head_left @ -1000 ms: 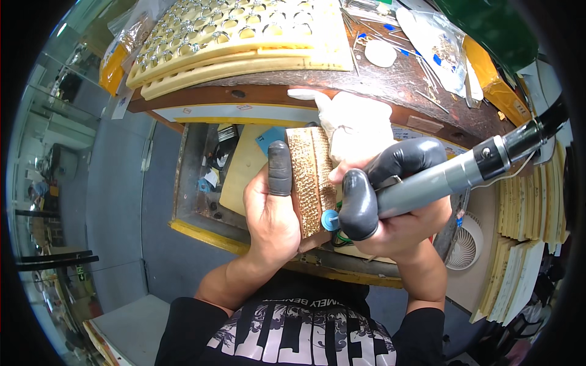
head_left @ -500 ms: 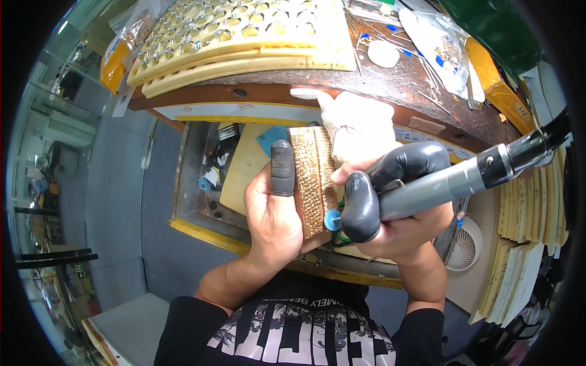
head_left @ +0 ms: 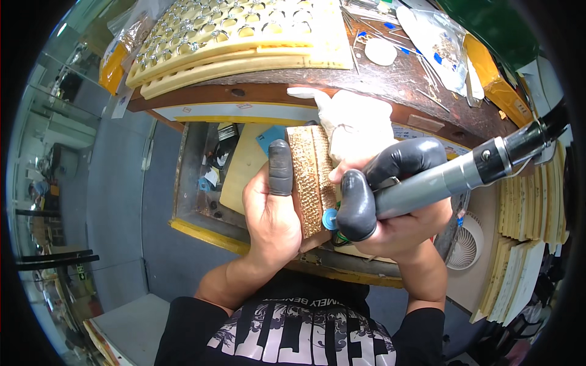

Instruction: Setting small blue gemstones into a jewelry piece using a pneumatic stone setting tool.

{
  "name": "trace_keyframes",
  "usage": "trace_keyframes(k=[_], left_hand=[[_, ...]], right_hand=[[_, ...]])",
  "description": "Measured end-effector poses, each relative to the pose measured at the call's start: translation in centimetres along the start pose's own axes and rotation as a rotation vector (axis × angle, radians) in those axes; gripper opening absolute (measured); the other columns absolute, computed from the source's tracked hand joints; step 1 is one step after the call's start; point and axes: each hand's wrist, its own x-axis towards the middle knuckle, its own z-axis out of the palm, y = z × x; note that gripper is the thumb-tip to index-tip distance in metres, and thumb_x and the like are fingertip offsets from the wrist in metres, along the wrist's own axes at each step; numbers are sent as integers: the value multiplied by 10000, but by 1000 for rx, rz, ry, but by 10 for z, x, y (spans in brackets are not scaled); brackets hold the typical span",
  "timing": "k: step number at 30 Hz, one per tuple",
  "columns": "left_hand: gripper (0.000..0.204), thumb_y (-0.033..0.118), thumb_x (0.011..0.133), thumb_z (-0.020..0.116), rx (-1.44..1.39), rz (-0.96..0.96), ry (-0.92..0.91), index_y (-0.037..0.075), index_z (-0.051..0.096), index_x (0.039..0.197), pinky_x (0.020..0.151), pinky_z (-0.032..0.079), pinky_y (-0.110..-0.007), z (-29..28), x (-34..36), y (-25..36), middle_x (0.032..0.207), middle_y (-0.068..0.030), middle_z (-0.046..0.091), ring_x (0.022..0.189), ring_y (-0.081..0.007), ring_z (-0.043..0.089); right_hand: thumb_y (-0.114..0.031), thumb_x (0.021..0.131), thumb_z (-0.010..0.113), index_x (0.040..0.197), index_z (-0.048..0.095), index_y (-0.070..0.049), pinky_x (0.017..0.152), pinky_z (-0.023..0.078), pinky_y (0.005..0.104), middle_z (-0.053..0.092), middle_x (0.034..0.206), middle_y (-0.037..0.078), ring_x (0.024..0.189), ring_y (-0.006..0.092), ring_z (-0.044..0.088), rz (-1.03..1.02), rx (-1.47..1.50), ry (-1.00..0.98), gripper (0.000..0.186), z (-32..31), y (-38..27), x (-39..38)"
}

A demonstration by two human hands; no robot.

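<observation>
My left hand [head_left: 270,222], a black cot on its thumb, grips an oblong block [head_left: 308,183] whose face is covered with gold-coloured textured strips. My right hand [head_left: 403,226], with black cots on thumb and index finger, is closed round a grey rotary handpiece [head_left: 439,186]. A small blue wheel [head_left: 329,219] at the tool's tip lies against the lower right of the block. A white cloth or glove [head_left: 357,122] sits behind the block at the bench edge; how it meets my fingers is unclear.
Stacked yellow ring trays [head_left: 238,52] stand on the wooden bench [head_left: 415,85], beside thin rods, a white disc [head_left: 379,52] and bags. An open drawer [head_left: 204,235] lies under my hands. A white fan [head_left: 464,241] and stacked boards [head_left: 516,207] are at the right.
Both hands, with block and handpiece, have shifted very slightly left since half a second ago, to about their position of one second ago. The grips look the same.
</observation>
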Motion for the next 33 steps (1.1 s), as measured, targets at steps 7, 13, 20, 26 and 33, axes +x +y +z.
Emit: trace_keyframes(k=[7, 13, 20, 26, 33], left_hand=[[456, 389, 1069, 413, -4, -13, -1, -8, 631, 1113, 664, 533, -226, -1, 0, 0, 910, -68, 701, 756, -91, 659], [457, 392, 1067, 418, -28, -41, 19, -9, 634, 1110, 670, 539, -235, 2, -1, 2, 913, -72, 705, 758, -102, 669], [457, 380, 1066, 425, -22, -47, 42, -24, 634, 1107, 683, 552, -243, 2, 0, 2, 925, -87, 714, 776, -117, 686], [439, 355, 1068, 427, -19, -29, 29, -31, 631, 1114, 692, 562, -251, -1, 0, -1, 932, -97, 716, 787, -128, 693], [427, 341, 1069, 428, -58, -53, 27, -36, 619, 1133, 729, 571, -272, -3, 1, -2, 972, -112, 711, 823, -146, 699]], right_hand=[[95, 775, 705, 828, 539, 122, 593, 588, 325, 594, 802, 152, 684, 221, 687, 0, 13, 0, 177, 0, 1, -3], [64, 756, 744, 832, 560, 107, 603, 588, 318, 613, 789, 133, 675, 200, 683, 66, -17, -34, 204, -4, -3, 0], [66, 751, 737, 833, 570, 92, 588, 571, 294, 625, 793, 125, 669, 176, 679, 64, -22, -6, 189, -4, -2, 0], [69, 751, 731, 829, 569, 83, 573, 561, 285, 607, 768, 107, 658, 163, 671, 47, -38, 11, 180, -3, -3, 0], [76, 753, 725, 810, 563, 85, 562, 558, 294, 599, 755, 104, 651, 172, 670, 46, -49, 8, 173, -3, -3, 0]])
